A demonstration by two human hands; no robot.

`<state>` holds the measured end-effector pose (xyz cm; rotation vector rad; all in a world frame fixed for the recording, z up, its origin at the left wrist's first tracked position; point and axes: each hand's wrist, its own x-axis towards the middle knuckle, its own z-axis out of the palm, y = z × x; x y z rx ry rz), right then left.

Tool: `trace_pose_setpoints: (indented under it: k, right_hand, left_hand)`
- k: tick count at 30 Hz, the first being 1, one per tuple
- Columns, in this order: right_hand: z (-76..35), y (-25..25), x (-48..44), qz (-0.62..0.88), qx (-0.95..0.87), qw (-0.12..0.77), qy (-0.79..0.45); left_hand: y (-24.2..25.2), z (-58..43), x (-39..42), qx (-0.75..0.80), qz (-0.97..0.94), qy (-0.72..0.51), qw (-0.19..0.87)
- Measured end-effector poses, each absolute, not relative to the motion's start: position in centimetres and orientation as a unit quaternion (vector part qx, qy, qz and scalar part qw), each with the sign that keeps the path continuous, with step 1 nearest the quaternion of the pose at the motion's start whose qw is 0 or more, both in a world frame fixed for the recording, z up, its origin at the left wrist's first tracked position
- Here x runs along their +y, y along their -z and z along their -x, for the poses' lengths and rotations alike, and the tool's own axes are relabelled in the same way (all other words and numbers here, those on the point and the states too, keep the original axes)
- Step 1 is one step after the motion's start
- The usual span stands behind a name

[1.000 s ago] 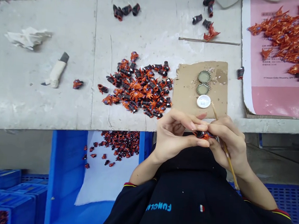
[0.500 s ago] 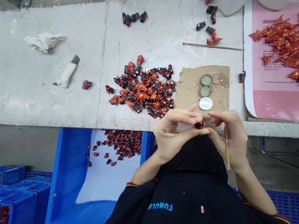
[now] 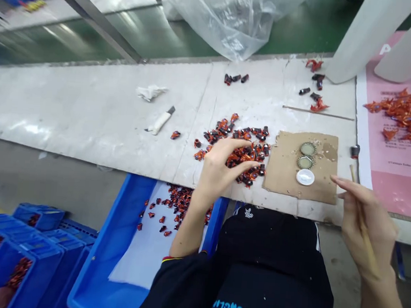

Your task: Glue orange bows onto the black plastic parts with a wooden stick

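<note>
My left hand (image 3: 224, 167) hovers at the pile of small black-and-orange parts (image 3: 259, 135) on the table, thumb and forefinger apart in a wide curve. Nothing shows gripped between them, though parts of the pile lie behind the fingers. Off to the right, my right hand (image 3: 369, 222) holds a thin wooden stick (image 3: 365, 233) lying across the palm, its tip pointing up. Between the hands lies a piece of brown cardboard (image 3: 281, 178) bearing two crimped bottle caps (image 3: 307, 149) and a white round lid (image 3: 305, 177).
Below the table edge a blue bin (image 3: 111, 241) holds more finished-looking parts on white paper. Orange pieces (image 3: 410, 112) cover a pink sheet at right. A cutter knife (image 3: 161, 120), crumpled tissue (image 3: 151, 92) and another thin stick (image 3: 317, 113) lie farther back. A plastic bag (image 3: 235, 24) hangs beyond.
My hands have parted: the left moved over the pile, the right swung outward with the stick. The part held between them is no longer seen in either hand. The view has tilted up and left.
</note>
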<state>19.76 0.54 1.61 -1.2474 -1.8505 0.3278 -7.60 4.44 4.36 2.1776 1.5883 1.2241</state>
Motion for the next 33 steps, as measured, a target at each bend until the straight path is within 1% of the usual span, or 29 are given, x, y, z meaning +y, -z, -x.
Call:
trace_pose_setpoints:
  k: [4,6,7,11,14,16,18,20,23,25,26,27,29,31,33]
  right_hand:
    - [-20.6,-1.2,0.7,0.521,-0.692,0.466,-0.180]
    - [-20.6,-1.2,0.9,0.507,-0.683,0.481,-0.213]
    - [-20.6,-1.2,1.1,0.496,-0.682,0.486,-0.231]
    - [-20.6,-1.1,1.5,0.473,-0.678,0.489,-0.278]
    - [-20.8,-1.2,1.9,0.496,-0.681,0.481,-0.242]
    - [-20.9,-1.4,2.2,0.518,-0.688,0.473,-0.186]
    - [-20.8,-1.5,2.6,0.523,-0.681,0.486,-0.162]
    - [-20.5,-1.6,2.9,0.509,-0.656,0.527,-0.180]
    - [-19.8,-1.5,3.4,0.469,-0.627,0.580,-0.223]
    - [-19.2,-1.4,3.6,0.451,-0.632,0.581,-0.243]
    - [-19.0,-1.3,3.7,0.443,-0.639,0.576,-0.252]
    - [-18.8,-1.2,3.8,0.438,-0.645,0.570,-0.258]
    - [-18.4,-1.0,3.9,0.430,-0.654,0.565,-0.264]
    - [-18.2,-0.9,4.0,0.425,-0.654,0.566,-0.267]
    - [-18.1,-0.8,4.0,0.426,-0.650,0.569,-0.268]
  left_hand:
    - [-5.4,13.2,12.0,0.598,-0.727,-0.328,0.079]
    - [-5.0,15.0,16.8,0.643,-0.717,-0.258,0.082]
    - [-4.6,15.4,19.0,0.649,-0.715,-0.245,0.084]
    - [-2.2,14.4,25.7,0.638,-0.728,-0.232,0.096]
    - [-0.8,12.5,27.8,0.640,-0.723,-0.236,0.113]
    - [-0.4,11.5,28.1,0.645,-0.712,-0.249,0.122]
    - [-0.7,10.6,27.4,0.639,-0.702,-0.276,0.151]
    - [-1.5,9.8,25.2,0.612,-0.690,-0.322,0.215]
    - [-3.2,8.7,19.7,0.528,-0.680,-0.394,0.321]
    - [-4.3,7.8,15.1,0.483,-0.687,-0.403,0.364]
    - [-4.6,7.3,13.0,0.473,-0.690,-0.409,0.364]
    - [-4.7,6.6,11.0,0.465,-0.701,-0.419,0.342]
    - [-4.5,5.0,7.7,0.450,-0.748,-0.420,0.247]
    - [-3.8,3.3,5.6,0.423,-0.818,-0.364,0.141]
    - [-2.9,2.2,4.5,0.417,-0.866,-0.273,0.043]
